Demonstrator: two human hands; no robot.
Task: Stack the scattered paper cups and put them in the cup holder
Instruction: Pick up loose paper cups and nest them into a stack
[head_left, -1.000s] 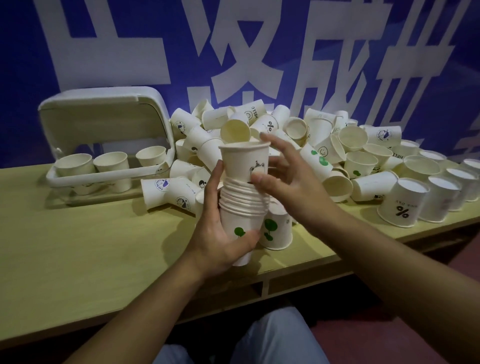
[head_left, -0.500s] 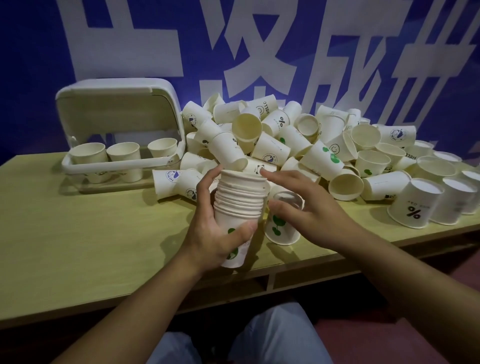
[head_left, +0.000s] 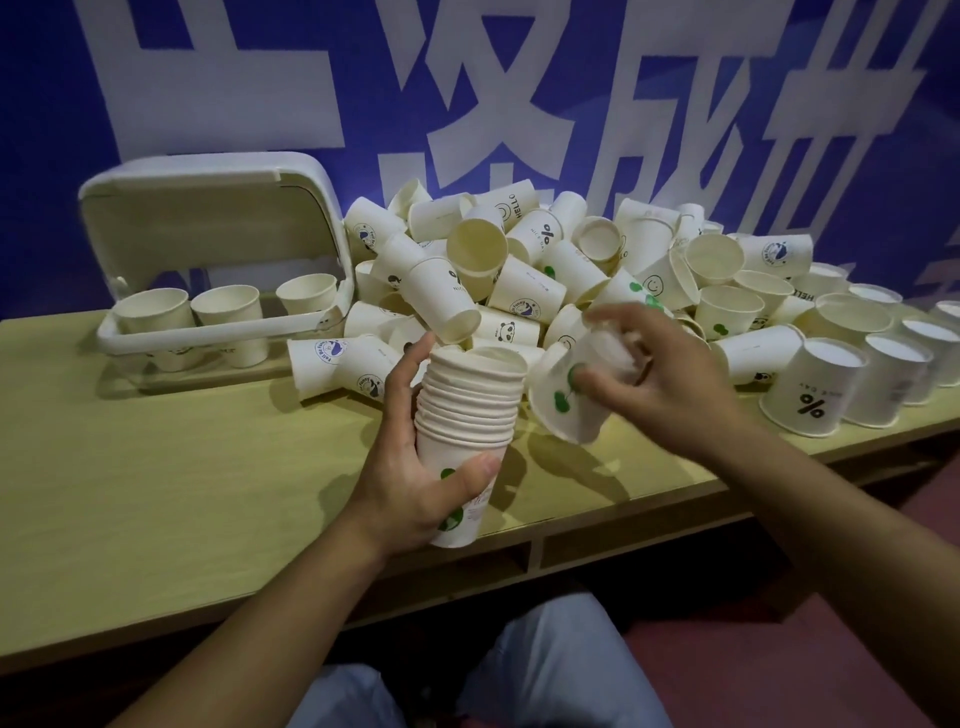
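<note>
My left hand (head_left: 415, 467) grips a stack of several nested white paper cups (head_left: 470, 410) upright over the table's front half. Just to its right, my right hand (head_left: 660, 379) holds a single cup with green dots (head_left: 563, 400), tilted and blurred, with its mouth facing down and left, close beside the stack's rim. Behind both hands lies a big heap of scattered cups (head_left: 545, 270). The white cup holder (head_left: 218, 332) stands at the back left with its lid up and three cups in its slots.
Upside-down cups (head_left: 810, 389) stand in a row along the table's right end. The yellow-green table (head_left: 156, 467) has a front edge just below my hands. A blue wall with white characters is behind. My knees show under the table.
My right hand has picked the green-dotted cup up off the table and lifted it, tilted, beside the stack. The left hand keeps the stack nearly where it was.
</note>
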